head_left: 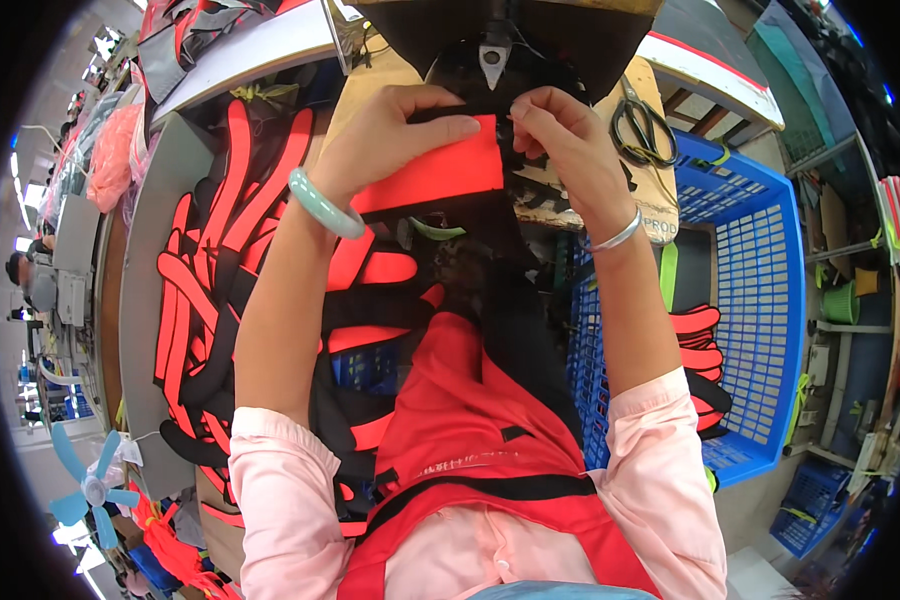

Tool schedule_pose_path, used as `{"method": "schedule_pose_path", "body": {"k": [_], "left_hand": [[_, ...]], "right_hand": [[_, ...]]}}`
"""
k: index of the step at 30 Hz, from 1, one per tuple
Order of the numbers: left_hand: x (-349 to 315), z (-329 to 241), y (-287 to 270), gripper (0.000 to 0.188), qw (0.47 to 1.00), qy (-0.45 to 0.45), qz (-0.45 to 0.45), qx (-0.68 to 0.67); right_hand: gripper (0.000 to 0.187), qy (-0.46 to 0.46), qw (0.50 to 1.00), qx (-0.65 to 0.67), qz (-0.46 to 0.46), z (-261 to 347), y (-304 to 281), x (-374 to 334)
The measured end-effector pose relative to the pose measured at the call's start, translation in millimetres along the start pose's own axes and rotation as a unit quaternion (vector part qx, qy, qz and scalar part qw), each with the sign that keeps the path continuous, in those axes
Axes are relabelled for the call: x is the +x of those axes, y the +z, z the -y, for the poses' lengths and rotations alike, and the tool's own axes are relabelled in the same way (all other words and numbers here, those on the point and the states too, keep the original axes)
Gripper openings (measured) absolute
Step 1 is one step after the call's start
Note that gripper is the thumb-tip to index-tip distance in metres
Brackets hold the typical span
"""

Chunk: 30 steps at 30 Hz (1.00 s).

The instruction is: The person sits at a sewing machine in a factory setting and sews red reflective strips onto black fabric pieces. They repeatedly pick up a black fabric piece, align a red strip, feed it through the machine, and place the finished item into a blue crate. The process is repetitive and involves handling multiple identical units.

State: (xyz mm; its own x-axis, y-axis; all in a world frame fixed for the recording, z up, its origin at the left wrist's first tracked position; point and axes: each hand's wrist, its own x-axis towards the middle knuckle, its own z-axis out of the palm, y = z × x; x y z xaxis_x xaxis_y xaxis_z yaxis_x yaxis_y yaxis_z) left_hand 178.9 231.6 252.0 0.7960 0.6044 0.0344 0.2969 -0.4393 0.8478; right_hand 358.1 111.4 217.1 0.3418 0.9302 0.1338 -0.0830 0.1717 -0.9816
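Red cloth [440,170] in my left hand [395,140]
My thumb clamps its top edge; it spreads below, just left of my right hand [570,145], fingertips pinched, on what I cannot tell.

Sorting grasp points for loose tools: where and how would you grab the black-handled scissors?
I'd take the scissors by their handle loops, coming from above and from the person's side. They lie near the right edge of the wooden board, loops toward the person, blades pointing away, so this approach likely keeps fingers off the blades.
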Motion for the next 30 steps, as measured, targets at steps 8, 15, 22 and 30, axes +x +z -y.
{"method": "schedule_pose_path", "body": {"k": [8,15,22,30], "left_hand": [[13.5,8.4,-7.9,0.031,0.998,-0.028,0.021,-0.059],[16.7,7.7,-9.5,0.034,0.999,-0.025,-0.004,-0.021],[14.3,-2.7,-7.6,0.035,0.991,-0.042,-0.052,-0.114],[-42.0,-10.4,-7.6,0.029,0.992,0.002,0.081,-0.098]], "right_hand": [[0.018,0.002,1.000,0.030,-0.007,-2.2,2.0,12.2],[0.019,-0.024,0.997,0.062,-0.024,-4.1,4.8,17.1],[0.022,-0.013,0.989,0.133,-0.062,-7.0,3.6,16.6],[0.032,0.025,0.984,-0.083,0.156,-37.8,-14.9,-25.9]]}}
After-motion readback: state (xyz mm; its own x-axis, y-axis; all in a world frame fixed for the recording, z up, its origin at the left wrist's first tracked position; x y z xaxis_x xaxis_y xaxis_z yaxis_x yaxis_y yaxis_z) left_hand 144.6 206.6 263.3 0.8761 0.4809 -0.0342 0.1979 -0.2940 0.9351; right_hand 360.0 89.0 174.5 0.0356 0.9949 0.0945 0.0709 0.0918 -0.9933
